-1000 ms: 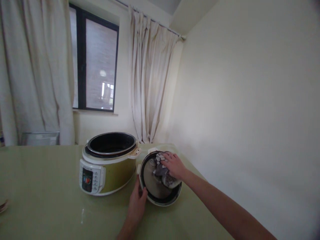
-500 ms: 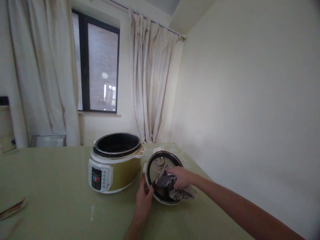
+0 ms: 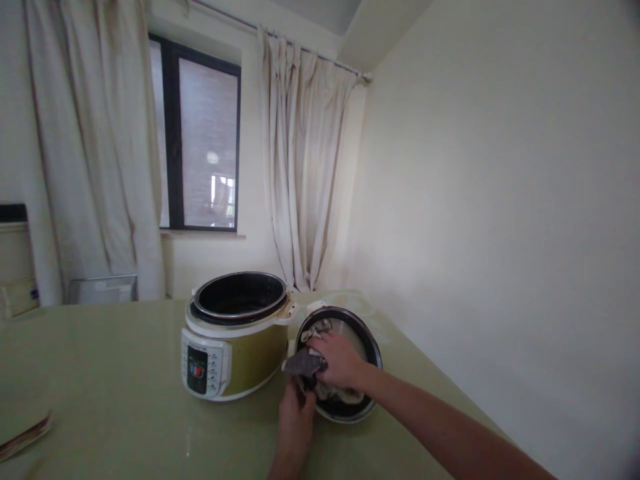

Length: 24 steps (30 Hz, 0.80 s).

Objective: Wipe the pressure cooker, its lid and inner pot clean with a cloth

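Observation:
A pressure cooker lid (image 3: 373, 350) lies with its inner side up on the table, its dark rim ringing a metallic inner plate. My right hand (image 3: 339, 359) is closed on a crumpled grey and patterned cloth (image 3: 304, 364), pressed against the left part of the inner plate. The cloth hides some of the lid's inside. At the lid's near left edge, my left hand (image 3: 296, 410) grips the rim, thumb and fingers partly covered by the cloth. Left of the lid stands the electric pressure cooker (image 3: 255, 357), uncovered, with its dark inner pot (image 3: 240, 295) showing.
The green table (image 3: 125, 400) has a glossy top. A thin, flat reddish-brown item (image 3: 25, 437) lies at its left edge. Behind are curtains (image 3: 310, 160) and a window (image 3: 207, 143); a pale wall (image 3: 500, 200) runs along the right.
My right hand has moved the cloth left across the lid's inside, towards my left hand. The cloth now covers the upper left part. The view has shifted slightly.

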Available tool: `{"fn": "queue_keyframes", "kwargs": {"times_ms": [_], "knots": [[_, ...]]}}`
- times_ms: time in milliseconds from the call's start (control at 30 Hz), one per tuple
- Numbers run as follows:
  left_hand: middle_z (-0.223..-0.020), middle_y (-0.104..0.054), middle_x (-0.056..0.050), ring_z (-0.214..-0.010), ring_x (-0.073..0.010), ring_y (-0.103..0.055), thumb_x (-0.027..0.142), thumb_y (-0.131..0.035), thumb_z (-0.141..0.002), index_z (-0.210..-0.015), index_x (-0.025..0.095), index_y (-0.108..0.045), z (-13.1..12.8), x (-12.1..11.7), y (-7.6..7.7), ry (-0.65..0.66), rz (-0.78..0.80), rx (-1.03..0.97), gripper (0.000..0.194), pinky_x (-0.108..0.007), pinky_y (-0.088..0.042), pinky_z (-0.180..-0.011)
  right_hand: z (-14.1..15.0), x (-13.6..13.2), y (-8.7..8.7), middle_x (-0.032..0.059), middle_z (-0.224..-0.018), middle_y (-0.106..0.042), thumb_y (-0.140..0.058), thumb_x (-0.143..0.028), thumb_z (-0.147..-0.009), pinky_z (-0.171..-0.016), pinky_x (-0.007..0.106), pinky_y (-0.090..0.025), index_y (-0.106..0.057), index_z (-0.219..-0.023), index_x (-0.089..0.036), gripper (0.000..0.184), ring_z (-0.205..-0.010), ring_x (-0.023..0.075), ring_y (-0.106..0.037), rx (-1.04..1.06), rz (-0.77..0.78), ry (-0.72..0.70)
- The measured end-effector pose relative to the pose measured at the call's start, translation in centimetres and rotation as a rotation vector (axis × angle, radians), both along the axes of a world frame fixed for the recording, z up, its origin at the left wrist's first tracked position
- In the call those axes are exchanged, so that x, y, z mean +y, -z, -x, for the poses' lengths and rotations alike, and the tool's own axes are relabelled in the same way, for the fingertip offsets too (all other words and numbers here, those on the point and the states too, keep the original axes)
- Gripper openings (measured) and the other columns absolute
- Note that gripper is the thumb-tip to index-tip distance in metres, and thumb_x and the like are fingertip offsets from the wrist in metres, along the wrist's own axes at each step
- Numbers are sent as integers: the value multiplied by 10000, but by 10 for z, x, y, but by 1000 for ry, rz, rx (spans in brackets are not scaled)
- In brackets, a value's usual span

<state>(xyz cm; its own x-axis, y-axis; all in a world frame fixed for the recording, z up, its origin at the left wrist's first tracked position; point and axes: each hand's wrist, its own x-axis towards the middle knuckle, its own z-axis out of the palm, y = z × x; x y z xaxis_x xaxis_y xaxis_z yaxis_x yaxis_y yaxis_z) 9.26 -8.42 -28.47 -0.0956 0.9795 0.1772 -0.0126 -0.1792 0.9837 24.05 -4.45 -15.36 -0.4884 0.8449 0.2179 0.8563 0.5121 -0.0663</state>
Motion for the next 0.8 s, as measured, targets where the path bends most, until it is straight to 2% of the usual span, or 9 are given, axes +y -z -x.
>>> {"fn": "queue_keyframes", "kwargs": {"times_ms": [67, 167, 233, 333, 467, 567, 700, 800], "knots": [[-1135, -782, -153, -1043, -311, -743, 414, -642, -777, -1338, 106, -627, 0, 0, 1, -10, 12, -60, 640, -395, -569, -933, -17, -9, -1, 85, -1171, -707, -780, -451, -724, -956, 396, -495, -676, -1270, -263, 587, -1103, 313, -642, -95, 107, -63], [-1331, -724, -147, -1208, -315, -693, 435, -713, -759, -1394, 157, -611, 0, 1, 0, -25, -25, -149, 701, -390, -548, -1016, -50, -20, -6, 76, -1163, -689, -811, -479, -673, -855, 382, -525, -712, -1201, -299, 567, -1042, 317, -669, -230, 226, -63], [-1357, -715, -146, -1236, -314, -682, 434, -732, -763, -1424, 162, -601, -1, 2, -2, -36, -27, -163, 727, -393, -532, -1050, -71, -22, -11, 89, -1175, -681, -812, -448, -667, -823, 399, -535, -712, -1210, -305, 570, -1027, 333, -676, -311, 244, 7], [-1273, -754, -156, -1130, -322, -725, 458, -749, -736, -1459, 134, -582, -3, 3, -5, -14, 12, -177, 809, -409, -561, -1001, -89, -14, -20, 127, -1191, -676, -792, -357, -697, -825, 444, -545, -691, -1253, -282, 570, -1057, 370, -668, -402, 186, 78], [-1256, -763, -157, -1123, -326, -728, 467, -752, -714, -1442, 119, -606, -3, 2, -7, -3, 18, -167, 821, -397, -572, -974, -76, 9, -33, 176, -1312, -632, -694, -226, -795, -870, 471, -540, -653, -1298, -250, 505, -1169, 391, -626, -379, -11, 185], [-1305, -744, -159, -1192, -322, -706, 457, -732, -741, -1461, 121, -592, -1, 1, -7, 9, 8, -160, 807, -380, -560, -1001, -53, 24, -39, 184, -1302, -644, -670, -266, -837, -881, 453, -543, -643, -1292, -220, 458, -1172, 376, -633, -277, -70, 271], [-1373, -707, -178, -1262, -330, -673, 462, -734, -740, -1486, 104, -564, -2, 2, -4, -4, 13, -175, 845, -372, -547, -1033, -36, 29, -38, 193, -1279, -683, -682, -375, -824, -883, 454, -548, -619, -1350, -203, 556, -1142, 377, -674, -155, -43, 309], [-1376, -704, -186, -1218, -337, -698, 465, -763, -705, -1500, 107, -548, -3, 6, -2, -9, 30, -245, 898, -395, -556, -1026, -39, 18, -35, 167, -1149, -756, -726, -393, -752, -837, 443, -556, -692, -1267, -219, 544, -1039, 376, -726, -164, 70, 335]]}}
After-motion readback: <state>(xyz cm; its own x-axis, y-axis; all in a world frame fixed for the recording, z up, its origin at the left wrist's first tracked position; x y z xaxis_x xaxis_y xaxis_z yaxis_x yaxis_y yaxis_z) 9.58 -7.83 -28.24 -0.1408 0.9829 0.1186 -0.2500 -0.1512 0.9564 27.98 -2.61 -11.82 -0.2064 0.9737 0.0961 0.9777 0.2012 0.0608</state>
